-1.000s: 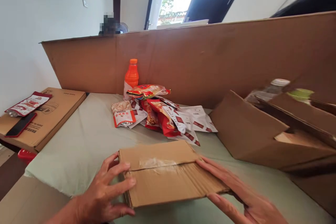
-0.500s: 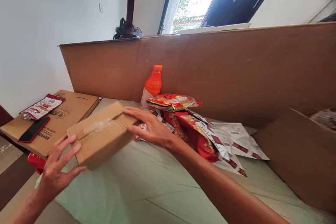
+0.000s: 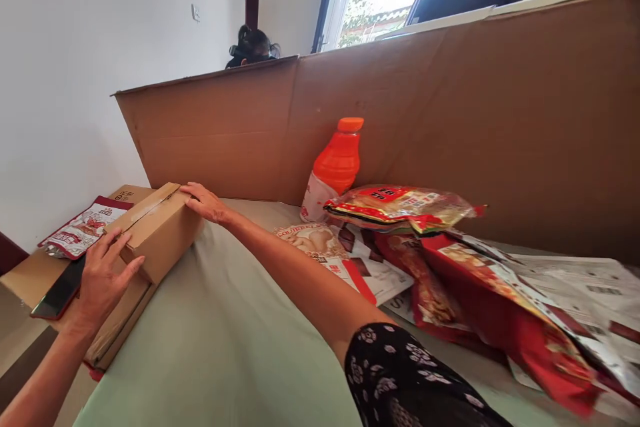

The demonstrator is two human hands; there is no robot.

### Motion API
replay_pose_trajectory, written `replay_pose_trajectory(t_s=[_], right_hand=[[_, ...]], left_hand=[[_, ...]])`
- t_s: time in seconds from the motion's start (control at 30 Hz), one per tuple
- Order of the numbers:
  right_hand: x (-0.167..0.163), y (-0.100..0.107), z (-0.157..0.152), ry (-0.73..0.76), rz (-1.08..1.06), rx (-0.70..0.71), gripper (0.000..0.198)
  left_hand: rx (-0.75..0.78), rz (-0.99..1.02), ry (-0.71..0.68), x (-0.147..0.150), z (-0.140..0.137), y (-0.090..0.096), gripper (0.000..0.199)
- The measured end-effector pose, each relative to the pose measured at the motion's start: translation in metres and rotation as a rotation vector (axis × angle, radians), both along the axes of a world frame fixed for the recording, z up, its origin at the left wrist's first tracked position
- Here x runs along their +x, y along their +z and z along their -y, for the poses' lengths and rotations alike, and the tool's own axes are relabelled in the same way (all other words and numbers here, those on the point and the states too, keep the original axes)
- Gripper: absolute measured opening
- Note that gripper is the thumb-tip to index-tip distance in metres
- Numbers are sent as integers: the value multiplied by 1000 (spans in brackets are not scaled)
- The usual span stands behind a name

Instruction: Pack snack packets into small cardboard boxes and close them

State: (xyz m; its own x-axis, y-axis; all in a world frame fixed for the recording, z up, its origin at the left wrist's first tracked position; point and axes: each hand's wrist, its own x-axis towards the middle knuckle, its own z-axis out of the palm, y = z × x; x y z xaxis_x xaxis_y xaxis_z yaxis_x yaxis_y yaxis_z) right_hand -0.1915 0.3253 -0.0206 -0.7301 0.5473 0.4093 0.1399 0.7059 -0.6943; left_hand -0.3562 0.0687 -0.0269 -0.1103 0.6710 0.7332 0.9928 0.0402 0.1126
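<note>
A small brown cardboard box (image 3: 173, 237) with tape along its top lies between my hands at the left, over the right part of a larger flat box (image 3: 30, 273). My left hand (image 3: 106, 273) has its fingers on the near top edge, the thumb against the near end. At the far top corner, the fingers of my right hand (image 3: 206, 203) lie over the edge. Just left of the small box are a red-and-white snack pouch (image 3: 83, 230) and a black phone (image 3: 60, 290). Whether the box's underside rests fully on the flat box is hidden.
Behind stands a long cardboard wall (image 3: 220, 133). An orange-capped bottle (image 3: 337, 163) leans near it, beside a clear-and-red snack bag (image 3: 400, 207), a squirrel-printed packet (image 3: 315, 240) and red bags (image 3: 505, 307) on a pale green cloth (image 3: 230, 333). A person's head (image 3: 253, 47) shows beyond.
Both hands have carried the small cardboard box left and down, from above the green cloth onto the flat box's side. The view has turned, so the bottle and bags appear further right and larger.
</note>
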Motion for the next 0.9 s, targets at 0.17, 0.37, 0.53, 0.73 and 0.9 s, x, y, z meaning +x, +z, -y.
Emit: replay_pose_trajectory(t_s=[0.17,0.37,0.53,0.73,0.9], right_hand=[[-23,-9,-26,-141,11,-44,53],[-42,-9,-41,-233,-15,-81,54],[-47,-11,-46,-225,-47,-106,62],[-41,-28,-22,-151,-31,-99,71],[-6,-57,34,-38,47,-89,66]], left_hand=[[-8,20,36,-11,-48,1,42],[0,28,97,-8,-80,-5,41],[-31,16,170,-10,-109,-3,43],[-62,31,218,-6,-150,-3,43],[-82,75,237,-4,-170,6,42]])
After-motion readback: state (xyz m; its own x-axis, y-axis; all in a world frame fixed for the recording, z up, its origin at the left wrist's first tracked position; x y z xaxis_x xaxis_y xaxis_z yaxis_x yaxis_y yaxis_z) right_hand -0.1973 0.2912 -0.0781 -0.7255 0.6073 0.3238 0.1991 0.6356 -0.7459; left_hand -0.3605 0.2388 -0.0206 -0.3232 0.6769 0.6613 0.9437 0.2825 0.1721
